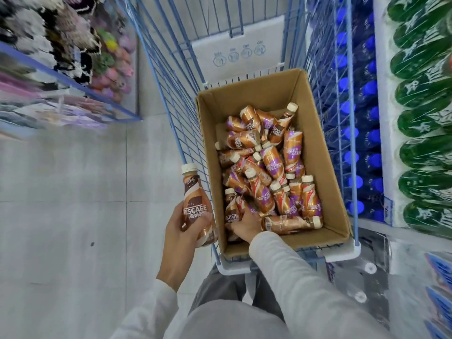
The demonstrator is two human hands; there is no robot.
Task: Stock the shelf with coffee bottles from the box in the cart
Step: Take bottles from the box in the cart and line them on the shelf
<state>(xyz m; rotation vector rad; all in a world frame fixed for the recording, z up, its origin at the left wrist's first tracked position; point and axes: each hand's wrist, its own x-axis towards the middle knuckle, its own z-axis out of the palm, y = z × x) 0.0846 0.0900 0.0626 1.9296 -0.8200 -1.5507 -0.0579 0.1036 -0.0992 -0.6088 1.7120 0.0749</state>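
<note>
A brown cardboard box [325, 167] sits in the blue wire cart [171, 99], with several gold-and-purple coffee bottles [271, 162] lying jumbled inside. My left hand [181, 238] grips one brown coffee bottle [195, 206] upright, just outside the cart's left wall. My right hand [245, 225] is down in the near left corner of the box, its fingers curled round a bottle [232, 211] there; part of that bottle is hidden by the hand.
Blue-capped bottles [362, 143] and green bottles [425, 123] are stacked close on the right. A blue-edged rack [73, 91] of soft toys and goods stands at the left. Grey tiled floor [85, 192] lies between rack and cart.
</note>
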